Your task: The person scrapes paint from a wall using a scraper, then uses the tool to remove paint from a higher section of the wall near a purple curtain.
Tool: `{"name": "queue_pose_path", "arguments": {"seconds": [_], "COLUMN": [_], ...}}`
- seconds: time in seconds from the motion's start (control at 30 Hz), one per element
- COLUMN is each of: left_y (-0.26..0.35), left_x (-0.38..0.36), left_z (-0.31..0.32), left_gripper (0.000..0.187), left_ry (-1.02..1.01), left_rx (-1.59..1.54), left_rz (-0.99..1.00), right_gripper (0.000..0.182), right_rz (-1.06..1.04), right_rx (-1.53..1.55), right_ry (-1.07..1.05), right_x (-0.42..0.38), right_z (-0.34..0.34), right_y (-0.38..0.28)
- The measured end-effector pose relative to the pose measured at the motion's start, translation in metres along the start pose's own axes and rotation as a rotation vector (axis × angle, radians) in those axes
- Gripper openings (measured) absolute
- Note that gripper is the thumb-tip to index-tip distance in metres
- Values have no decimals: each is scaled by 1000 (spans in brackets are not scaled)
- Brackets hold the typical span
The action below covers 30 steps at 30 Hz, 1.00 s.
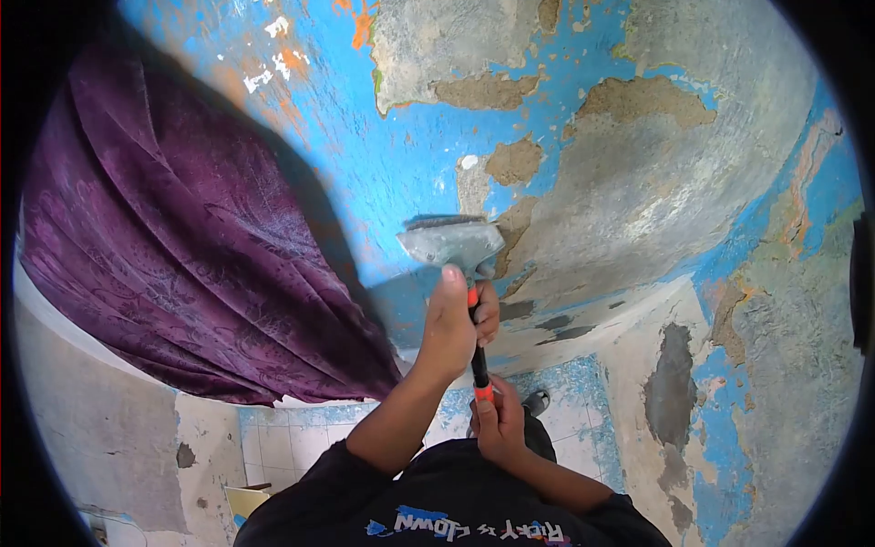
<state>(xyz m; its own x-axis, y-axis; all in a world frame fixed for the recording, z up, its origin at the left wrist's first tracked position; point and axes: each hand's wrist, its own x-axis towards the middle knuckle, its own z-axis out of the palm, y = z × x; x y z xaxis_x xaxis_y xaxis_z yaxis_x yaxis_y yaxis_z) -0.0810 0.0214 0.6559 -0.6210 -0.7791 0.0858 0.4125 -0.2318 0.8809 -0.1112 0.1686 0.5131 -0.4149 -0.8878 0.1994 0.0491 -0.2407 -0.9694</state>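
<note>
A scraper [451, 244] with a wide grey head and a black and orange handle lies with its blade edge at the blue painted wall [383, 173]. My left hand [453, 319] is wrapped round the upper handle, just below the head, its thumb up against the head. Lower down, my right hand [499, 421] grips the orange end of the handle. Around the blade, the blue paint is broken by grey and brown bare patches.
A purple patterned curtain [182, 219] hangs on the left. To the right stands another wall [793, 365] with peeling blue paint. Below are white floor tiles [301, 447] with blue flakes, and a shoe [537, 401]. A yellowish board [244, 503] is at the lower left.
</note>
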Motion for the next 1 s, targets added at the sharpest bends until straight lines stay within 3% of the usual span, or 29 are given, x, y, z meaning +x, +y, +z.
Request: {"name": "queue_pose_path", "arguments": {"seconds": [0.4,0.5,0.83,1.0], "left_y": [2,-10,-4,-1], "left_x": [-2,4,10,12], "left_z": [3,-7,-2,-4], "left_gripper": [64,64,66,66], "left_ry": [-3,-97,-91,-118], "left_rx": [19,-43,-57,-52], "left_rz": [72,-11,28,18], "right_gripper": [40,40,42,41], "right_rz": [-69,-74,-230,-202], "right_rx": [-130,-154,-317,-302], "right_ry": [49,83,77,91], "right_x": [1,1,15,15], "right_z": [-4,-5,-9,-9], "right_y": [4,9,4,3]}}
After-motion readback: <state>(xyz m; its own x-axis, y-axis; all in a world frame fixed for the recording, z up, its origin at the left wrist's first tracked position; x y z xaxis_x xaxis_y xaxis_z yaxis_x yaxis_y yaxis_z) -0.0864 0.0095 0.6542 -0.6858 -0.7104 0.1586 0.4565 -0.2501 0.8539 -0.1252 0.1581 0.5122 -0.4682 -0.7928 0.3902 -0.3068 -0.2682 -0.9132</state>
